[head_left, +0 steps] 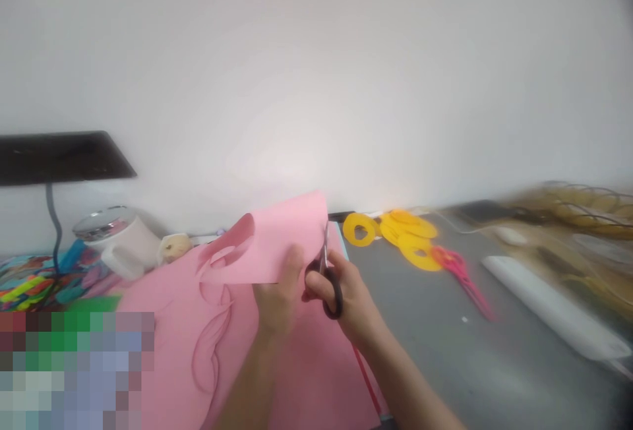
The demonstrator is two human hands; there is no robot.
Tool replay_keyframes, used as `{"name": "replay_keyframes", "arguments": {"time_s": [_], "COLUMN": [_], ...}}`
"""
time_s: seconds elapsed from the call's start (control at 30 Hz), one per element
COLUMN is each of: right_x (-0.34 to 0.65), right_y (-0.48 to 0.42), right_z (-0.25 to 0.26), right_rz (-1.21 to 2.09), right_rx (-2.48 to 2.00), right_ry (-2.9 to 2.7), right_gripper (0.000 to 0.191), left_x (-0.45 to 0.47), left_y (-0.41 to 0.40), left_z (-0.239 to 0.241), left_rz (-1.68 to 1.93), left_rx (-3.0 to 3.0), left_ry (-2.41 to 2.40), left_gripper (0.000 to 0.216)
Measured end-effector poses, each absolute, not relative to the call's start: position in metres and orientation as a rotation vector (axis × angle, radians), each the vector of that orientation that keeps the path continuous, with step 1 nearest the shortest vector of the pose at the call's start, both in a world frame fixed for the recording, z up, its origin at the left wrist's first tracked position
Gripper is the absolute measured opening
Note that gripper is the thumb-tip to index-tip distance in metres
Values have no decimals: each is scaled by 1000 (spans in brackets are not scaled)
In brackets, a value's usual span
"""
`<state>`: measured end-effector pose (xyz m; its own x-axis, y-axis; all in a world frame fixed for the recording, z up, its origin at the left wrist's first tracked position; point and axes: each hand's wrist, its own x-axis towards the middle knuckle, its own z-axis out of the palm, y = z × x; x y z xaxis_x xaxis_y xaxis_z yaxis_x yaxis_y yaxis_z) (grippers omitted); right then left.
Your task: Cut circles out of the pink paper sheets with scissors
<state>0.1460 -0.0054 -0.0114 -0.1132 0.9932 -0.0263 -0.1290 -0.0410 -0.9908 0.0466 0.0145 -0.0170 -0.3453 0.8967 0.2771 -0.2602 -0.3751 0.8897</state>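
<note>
My left hand [277, 295] grips the lower edge of a pink sheet of paper [289, 225], thumb on its near face. A curved piece is cut out of the sheet's left side. In my right hand [353, 291] is a pair of black-handled scissors [333, 295], fingers through the loops. Their blades point up at the sheet's right edge; how far apart they are is too blurred to tell. Under both hands lie more pink sheets [316, 370], with curled pink offcuts [212, 351] on top.
Yellow paper rings [360, 229] and pink scissors [462, 278] lie right on the grey table [430, 357]. Farther right is a long white object [554, 305]. At left stand a white lidded mug [131, 245], colourful braided material [30, 285] and a dark panel [64, 156] on a thin stem.
</note>
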Motion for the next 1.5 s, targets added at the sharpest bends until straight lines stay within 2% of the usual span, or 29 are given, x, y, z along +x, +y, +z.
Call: {"name": "replay_keyframes", "arguments": {"time_s": [0.5,1.5], "right_x": [147,147], "right_y": [-4,-4], "right_z": [-10,-14], "right_rz": [1425,1400], "right_rx": [-963,-1071], "right_ry": [-1138,-1164], "right_gripper": [45,30], "left_x": [47,44], "left_y": [13,14], "left_z": [-15,-14], "left_rz": [1785,1737], "left_rx": [1029,997], "left_ry": [1042,1050], "left_gripper": [14,22]}}
